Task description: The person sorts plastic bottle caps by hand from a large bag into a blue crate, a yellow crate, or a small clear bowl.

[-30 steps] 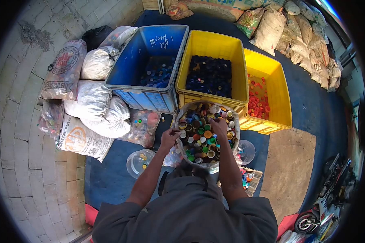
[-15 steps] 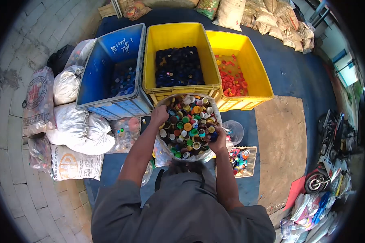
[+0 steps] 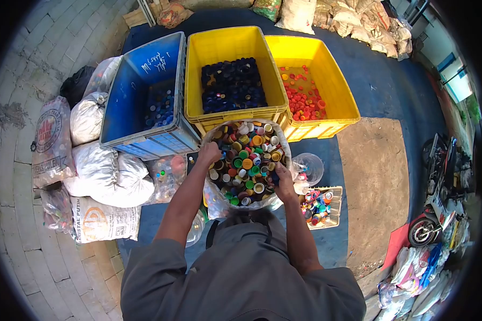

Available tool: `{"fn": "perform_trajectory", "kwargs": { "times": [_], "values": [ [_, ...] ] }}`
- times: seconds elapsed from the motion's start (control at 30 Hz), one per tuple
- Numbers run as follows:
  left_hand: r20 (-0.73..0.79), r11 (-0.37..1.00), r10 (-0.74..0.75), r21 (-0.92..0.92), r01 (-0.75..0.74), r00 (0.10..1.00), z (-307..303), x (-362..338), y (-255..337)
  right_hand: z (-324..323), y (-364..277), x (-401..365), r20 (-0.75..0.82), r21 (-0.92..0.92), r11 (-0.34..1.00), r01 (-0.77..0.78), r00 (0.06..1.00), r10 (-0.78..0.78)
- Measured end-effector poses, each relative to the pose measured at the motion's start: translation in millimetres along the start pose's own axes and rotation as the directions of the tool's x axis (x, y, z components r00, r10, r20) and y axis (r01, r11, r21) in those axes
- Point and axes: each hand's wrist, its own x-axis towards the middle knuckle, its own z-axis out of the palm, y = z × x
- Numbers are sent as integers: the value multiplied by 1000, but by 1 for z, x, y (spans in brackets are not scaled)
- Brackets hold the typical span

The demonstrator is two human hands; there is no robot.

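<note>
An open sack [image 3: 215, 199] brimming with mixed bottle caps [image 3: 246, 163] stands right in front of me. My left hand [image 3: 210, 153] is at its left side, fingers closed over the caps; whatever they grip is hidden. At the right side of the sack, my right hand [image 3: 285, 183] has its fingers curled round a dark blue bottle cap [image 3: 276, 176]. Beyond the sack, a yellow crate [image 3: 227, 43] contains dark blue caps. Another yellow crate [image 3: 340, 93] contains red and orange caps, and a blue crate [image 3: 128, 80] at the left has blue caps.
White sacks [image 3: 110, 174] and printed bags are piled at the left. A clear round container [image 3: 309, 168] and a small cream basket [image 3: 334, 206] of caps sit to the right. A brown board [image 3: 375, 182] lies on the blue floor, with a motorcycle [image 3: 434, 208] farther right.
My right hand has shifted slightly left and down at the sack's right side. My left hand stays nearly in place. The view has tilted a little.
</note>
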Motion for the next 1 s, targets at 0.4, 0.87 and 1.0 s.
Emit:
{"fn": "perform_trajectory", "kwargs": {
  "times": [0.4,0.87,1.0],
  "values": [
    [-197,987,127,-76,-145,972,9,-20,-8,4,7,8,-37,-81,996,28,999,-31],
    [184,-360,-79,-922,144,980,5,-15,-11,14,9,10,-44,150,986,-72,996,80],
    [211,-564,-31,-810,157,977,11,-38,1,18,12,17,-34,241,963,-117,991,129]
  ]
}}
